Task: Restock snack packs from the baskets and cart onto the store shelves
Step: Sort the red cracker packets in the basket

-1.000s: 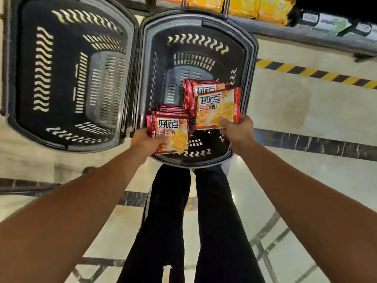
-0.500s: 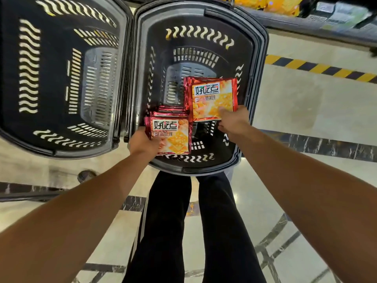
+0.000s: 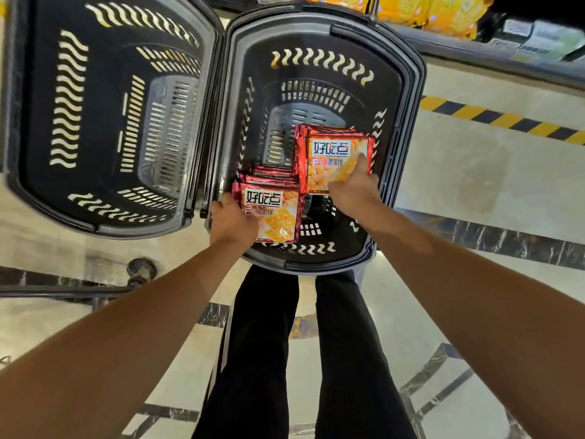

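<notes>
Two black plastic baskets stand side by side below me. The right basket [image 3: 408, 68] holds red and orange snack packs. My left hand [image 3: 232, 221] grips a stack of packs [image 3: 272, 210] at its near left corner, thumb on top. My right hand [image 3: 351, 188] holds a second stack of packs [image 3: 332, 153] farther in, thumb pressed on the top pack's face. More pack edges [image 3: 273, 174] show beneath, between the two stacks. The left basket [image 3: 104, 226] holds nothing that I can see.
A shelf edge [image 3: 493, 53] runs along the top right with yellow snack bags [image 3: 443, 12] and pale packs [image 3: 544, 39] on it. Yellow-black hazard tape [image 3: 503, 120] marks the floor. A cart wheel [image 3: 141, 269] and frame sit at left. My legs stand just below the right basket.
The view has shifted closer over the baskets. My right hand's stack has moved slightly deeper and right, with the thumb now farther onto the pack face. My left hand keeps its grip.
</notes>
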The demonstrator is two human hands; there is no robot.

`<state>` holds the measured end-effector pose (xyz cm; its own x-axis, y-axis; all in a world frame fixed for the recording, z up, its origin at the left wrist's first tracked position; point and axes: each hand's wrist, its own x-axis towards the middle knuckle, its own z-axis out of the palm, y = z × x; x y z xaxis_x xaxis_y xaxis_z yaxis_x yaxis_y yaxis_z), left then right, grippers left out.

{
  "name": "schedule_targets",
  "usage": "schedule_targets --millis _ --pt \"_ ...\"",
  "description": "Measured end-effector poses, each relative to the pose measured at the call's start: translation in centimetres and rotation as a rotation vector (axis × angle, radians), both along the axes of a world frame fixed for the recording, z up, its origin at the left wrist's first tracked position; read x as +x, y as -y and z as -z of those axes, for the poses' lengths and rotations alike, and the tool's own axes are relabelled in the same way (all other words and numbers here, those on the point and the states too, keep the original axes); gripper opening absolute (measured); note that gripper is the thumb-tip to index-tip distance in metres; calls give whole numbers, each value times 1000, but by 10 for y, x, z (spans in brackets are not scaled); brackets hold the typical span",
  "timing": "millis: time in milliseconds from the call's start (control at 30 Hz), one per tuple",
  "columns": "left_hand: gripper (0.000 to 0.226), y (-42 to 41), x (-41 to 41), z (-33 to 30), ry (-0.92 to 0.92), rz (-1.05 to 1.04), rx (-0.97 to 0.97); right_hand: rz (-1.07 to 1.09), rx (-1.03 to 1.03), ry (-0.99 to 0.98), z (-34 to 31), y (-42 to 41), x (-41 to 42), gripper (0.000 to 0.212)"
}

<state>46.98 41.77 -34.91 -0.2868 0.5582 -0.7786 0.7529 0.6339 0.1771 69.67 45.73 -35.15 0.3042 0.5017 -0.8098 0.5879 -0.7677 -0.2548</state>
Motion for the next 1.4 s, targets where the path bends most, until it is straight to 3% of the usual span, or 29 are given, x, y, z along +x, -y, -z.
schedule_targets --millis 267,600,1000,1400 --pt "53 11 8 -49 -29 150 77 -337 128 71 -43 37 13 79" --pt "62 38 38 -219 -167 336 251 -803 393 167 -210 67 14 67" --pt "66 134 40 -403 -383 59 470 -1206 678 148 -397 102 -21 69" --pt "77 236 -27 -475 -547 -298 559 -1577 857 9 -478 144 -108 70"
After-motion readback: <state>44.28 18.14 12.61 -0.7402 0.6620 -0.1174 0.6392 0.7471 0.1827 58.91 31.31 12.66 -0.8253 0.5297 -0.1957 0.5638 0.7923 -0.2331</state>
